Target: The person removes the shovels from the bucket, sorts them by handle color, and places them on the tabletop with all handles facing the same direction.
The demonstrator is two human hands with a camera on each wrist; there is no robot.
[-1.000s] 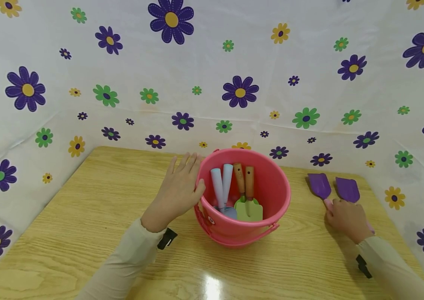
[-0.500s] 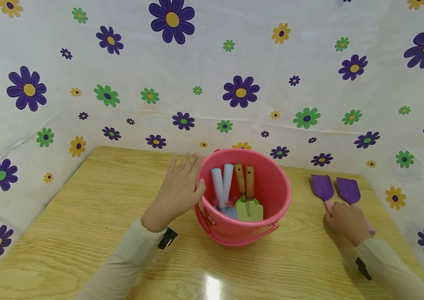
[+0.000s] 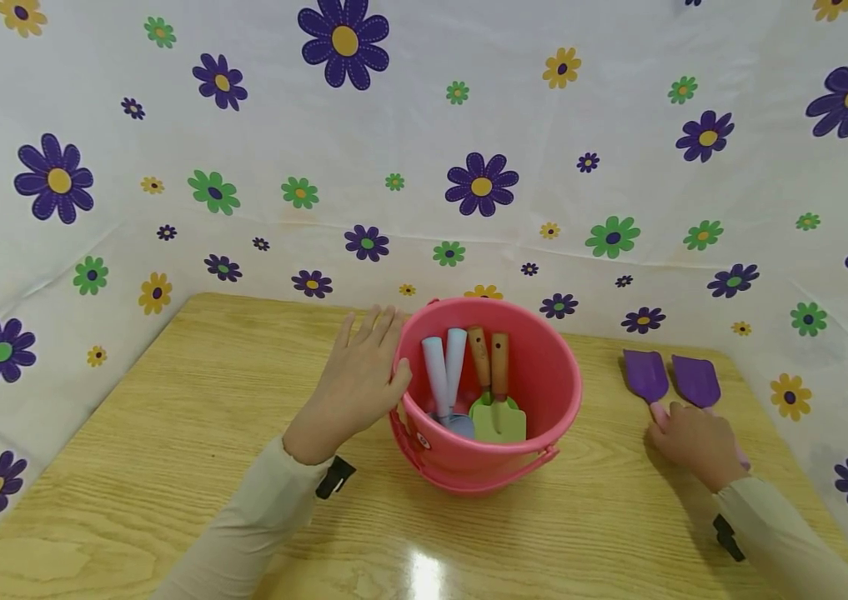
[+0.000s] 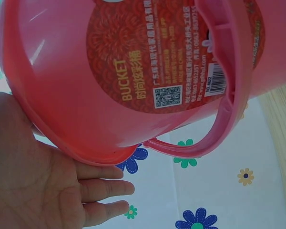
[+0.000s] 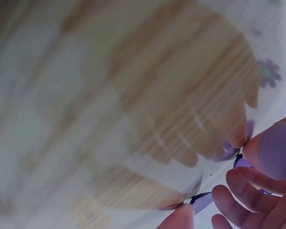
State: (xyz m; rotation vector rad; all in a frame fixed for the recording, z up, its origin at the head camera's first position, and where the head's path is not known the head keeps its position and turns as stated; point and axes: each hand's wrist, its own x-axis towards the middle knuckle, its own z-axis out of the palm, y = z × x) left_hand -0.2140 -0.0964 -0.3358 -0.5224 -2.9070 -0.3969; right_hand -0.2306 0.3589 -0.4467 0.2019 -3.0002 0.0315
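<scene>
My left hand (image 3: 354, 379) rests against the left rim of a pink bucket (image 3: 566, 392), its fingers straight and thumb over the edge. In the left wrist view, the palm and fingers lie along the bucket rim (image 4: 93, 157). Two light-blue-handled trowels (image 3: 434, 362) and two wooden-handled tools (image 3: 499, 364) with green heads stand inside. On the right, my right hand (image 3: 696, 442) holds the pink handle of a purple toy shovel (image 3: 645, 375), which lies on the table. Beside it lies a second purple shovel (image 3: 696, 381), its handle partly hidden by the hand.
The wooden table (image 3: 191, 450) runs under everything and reflects light near its front. A white flowered cloth (image 3: 408, 125) rises behind and along both sides. The bucket's pink carrying handle (image 3: 494, 483) hangs down at its front.
Between one second and half a second ago, the left shovel's blade shifted slightly right, toward the other shovel. My left hand and the bucket have stayed still.
</scene>
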